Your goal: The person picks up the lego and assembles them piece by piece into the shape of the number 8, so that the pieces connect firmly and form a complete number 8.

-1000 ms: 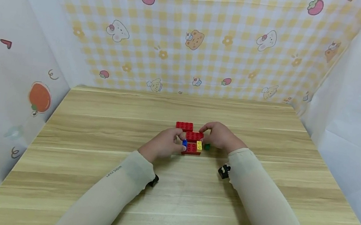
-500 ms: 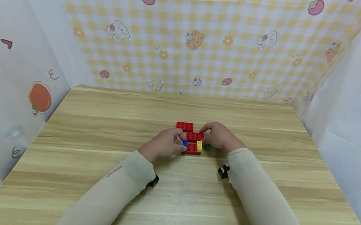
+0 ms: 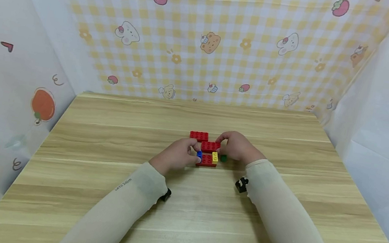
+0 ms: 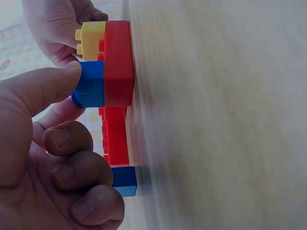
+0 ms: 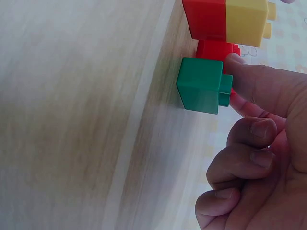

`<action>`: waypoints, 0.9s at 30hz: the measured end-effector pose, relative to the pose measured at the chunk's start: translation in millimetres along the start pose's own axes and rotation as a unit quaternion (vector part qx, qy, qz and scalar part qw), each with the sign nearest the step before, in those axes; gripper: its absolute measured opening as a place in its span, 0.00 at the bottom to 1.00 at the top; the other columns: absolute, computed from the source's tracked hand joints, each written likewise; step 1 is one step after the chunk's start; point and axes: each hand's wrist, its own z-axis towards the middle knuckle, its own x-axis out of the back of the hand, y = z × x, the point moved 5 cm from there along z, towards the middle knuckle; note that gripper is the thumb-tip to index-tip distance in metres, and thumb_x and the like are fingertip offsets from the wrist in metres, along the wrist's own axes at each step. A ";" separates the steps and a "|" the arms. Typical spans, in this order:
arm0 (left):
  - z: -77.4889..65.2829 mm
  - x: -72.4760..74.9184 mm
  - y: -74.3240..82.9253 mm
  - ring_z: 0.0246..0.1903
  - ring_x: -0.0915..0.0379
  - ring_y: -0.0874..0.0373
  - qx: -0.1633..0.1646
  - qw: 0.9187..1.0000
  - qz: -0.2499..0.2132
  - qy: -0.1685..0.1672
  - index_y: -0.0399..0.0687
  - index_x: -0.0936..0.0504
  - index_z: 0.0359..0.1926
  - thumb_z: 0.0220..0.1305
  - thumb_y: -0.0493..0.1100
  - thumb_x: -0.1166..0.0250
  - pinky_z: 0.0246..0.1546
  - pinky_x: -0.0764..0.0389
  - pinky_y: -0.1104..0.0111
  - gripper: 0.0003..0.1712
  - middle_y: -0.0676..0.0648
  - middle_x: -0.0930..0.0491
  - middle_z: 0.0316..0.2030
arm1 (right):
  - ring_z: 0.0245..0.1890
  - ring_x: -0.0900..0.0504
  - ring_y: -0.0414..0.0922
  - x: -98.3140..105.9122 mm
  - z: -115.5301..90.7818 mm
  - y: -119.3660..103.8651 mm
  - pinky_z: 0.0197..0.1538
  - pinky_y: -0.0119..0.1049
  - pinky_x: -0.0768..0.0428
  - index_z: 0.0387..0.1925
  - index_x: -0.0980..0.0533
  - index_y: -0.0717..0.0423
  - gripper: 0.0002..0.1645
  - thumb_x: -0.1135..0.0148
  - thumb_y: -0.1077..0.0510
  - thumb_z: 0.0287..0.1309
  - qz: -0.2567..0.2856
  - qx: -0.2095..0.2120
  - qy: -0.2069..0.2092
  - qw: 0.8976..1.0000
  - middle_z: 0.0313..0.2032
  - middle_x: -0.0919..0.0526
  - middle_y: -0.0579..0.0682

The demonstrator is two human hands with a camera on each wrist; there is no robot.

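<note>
Your left hand (image 3: 175,156) pinches the blue brick (image 4: 91,91) on the red brick (image 4: 118,64), your right hand (image 3: 237,146) holds the red block beside it; push sideways and they may pop apart.

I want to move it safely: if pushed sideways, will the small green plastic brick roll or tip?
Probably neither: the small green plastic brick has flat faces and sits flat on the wooden table, so it should slide. It looks rigid and light.

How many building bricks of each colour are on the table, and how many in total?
Red bricks: 3
Blue bricks: 2
Yellow brick: 1
Green brick: 1
Total: 7
</note>
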 end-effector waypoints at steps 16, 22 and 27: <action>-0.6 0.3 1.6 0.26 0.32 0.55 -0.004 1.000 0.002 0.000 0.52 0.20 0.47 0.70 0.45 0.28 0.29 0.29 0.65 0.10 0.47 0.27 0.30 | 0.36 0.24 0.48 11.2 -9.4 -1.4 0.46 0.42 0.24 0.56 0.16 0.51 0.17 0.29 0.56 0.67 0.014 0.009 0.009 1.000 0.48 0.15 0.53; -1.0 0.3 2.3 0.26 0.32 0.55 -0.005 1.000 0.006 0.000 0.53 0.19 0.46 0.70 0.45 0.28 0.28 0.29 0.65 0.09 0.47 0.27 0.31 | 0.32 0.27 0.48 14.9 -14.0 -2.4 0.39 0.41 0.27 0.55 0.16 0.51 0.16 0.28 0.55 0.67 0.015 0.010 0.016 1.000 0.36 0.20 0.53; -1.0 -0.3 1.9 0.26 0.32 0.55 -0.006 1.000 0.008 0.003 0.53 0.19 0.46 0.70 0.45 0.28 0.28 0.29 0.65 0.09 0.47 0.26 0.30 | 0.34 0.27 0.49 16.0 -15.0 -1.7 0.38 0.41 0.27 0.55 0.16 0.51 0.16 0.28 0.55 0.67 0.014 0.009 0.019 1.000 0.34 0.23 0.52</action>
